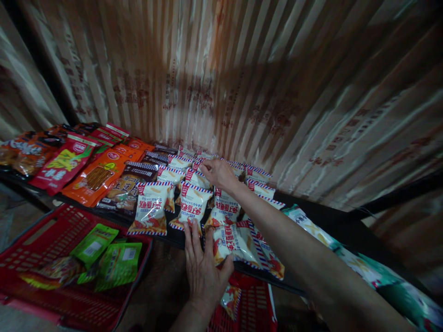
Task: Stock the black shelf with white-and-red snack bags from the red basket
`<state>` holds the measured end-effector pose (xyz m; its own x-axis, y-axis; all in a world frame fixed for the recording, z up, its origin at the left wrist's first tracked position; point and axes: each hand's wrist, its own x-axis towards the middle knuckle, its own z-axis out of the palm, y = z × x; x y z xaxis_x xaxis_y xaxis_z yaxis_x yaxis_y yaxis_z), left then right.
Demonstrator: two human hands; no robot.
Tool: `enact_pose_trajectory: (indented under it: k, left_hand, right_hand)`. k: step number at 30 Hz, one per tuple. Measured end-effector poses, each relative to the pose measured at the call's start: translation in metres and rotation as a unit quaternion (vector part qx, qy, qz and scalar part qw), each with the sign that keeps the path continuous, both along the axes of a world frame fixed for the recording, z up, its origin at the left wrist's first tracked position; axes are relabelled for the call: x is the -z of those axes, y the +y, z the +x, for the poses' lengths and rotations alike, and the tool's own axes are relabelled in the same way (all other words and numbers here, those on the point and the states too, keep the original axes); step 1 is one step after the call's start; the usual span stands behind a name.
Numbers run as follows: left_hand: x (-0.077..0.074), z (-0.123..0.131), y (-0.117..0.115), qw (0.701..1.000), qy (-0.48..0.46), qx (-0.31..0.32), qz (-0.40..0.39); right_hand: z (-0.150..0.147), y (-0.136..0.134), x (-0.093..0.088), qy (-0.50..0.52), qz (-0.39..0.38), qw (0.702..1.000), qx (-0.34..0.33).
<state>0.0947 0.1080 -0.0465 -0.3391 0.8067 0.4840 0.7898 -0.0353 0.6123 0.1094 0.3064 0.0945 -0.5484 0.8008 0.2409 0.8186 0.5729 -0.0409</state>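
White snack bags with blue-and-red striped edges stand in rows on a black shelf. At the shelf's front, my left hand is open, its spread fingertips against the lower edge of a front-row snack bag. Beside its thumb and index finger lies a tilted snack bag. My right hand reaches over to the rear rows, its fingers curled together by the top of another snack bag. What lies between those fingertips is hidden. My right forearm covers part of the bags on the right.
Orange snack packs and red packs line the shelf's left. A red basket below holds green packets. Another red basket sits under the shelf. Green-white bags lie at right. Pleated printed sheeting hangs behind.
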Motion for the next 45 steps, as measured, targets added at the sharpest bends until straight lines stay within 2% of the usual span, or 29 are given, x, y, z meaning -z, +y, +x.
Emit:
enact_pose_trajectory:
  k: [6, 15, 18, 24, 32, 40, 45]
  left_hand:
    - [0.002, -0.002, -0.001, 1.000, 0.004, 0.011, -0.004]
    - [0.002, -0.003, -0.001, 1.000, 0.009, 0.016, -0.002]
    - [0.000, -0.002, -0.001, 1.000, 0.006, 0.013, 0.001]
    - [-0.001, -0.002, -0.001, 1.000, -0.008, 0.015, 0.001]
    - [-0.001, -0.002, -0.003, 1.000, -0.009, 0.016, -0.011]
    - [-0.001, -0.002, -0.004, 1.000, -0.003, 0.016, 0.010]
    - [-0.001, -0.002, -0.005, 1.000, -0.002, 0.018, 0.014]
  right_hand:
    - [-0.002, -0.024, -0.009, -0.133, -0.030, 0.991, 0.004]
    - [-0.001, -0.027, -0.010, -0.084, -0.141, 0.984, -0.062]
    - [0.000, -0.024, -0.006, -0.074, -0.135, 0.985, -0.073]
    - [0.000, -0.020, -0.005, -0.041, -0.135, 0.989, -0.053]
    - [0.002, -0.031, -0.003, -0.060, -0.117, 0.989, -0.063]
    - [0.010, -0.036, -0.003, -0.022, -0.113, 0.989, -0.088]
    - [0.016, -0.045, -0.002, 0.015, -0.082, 0.992, -0.095]
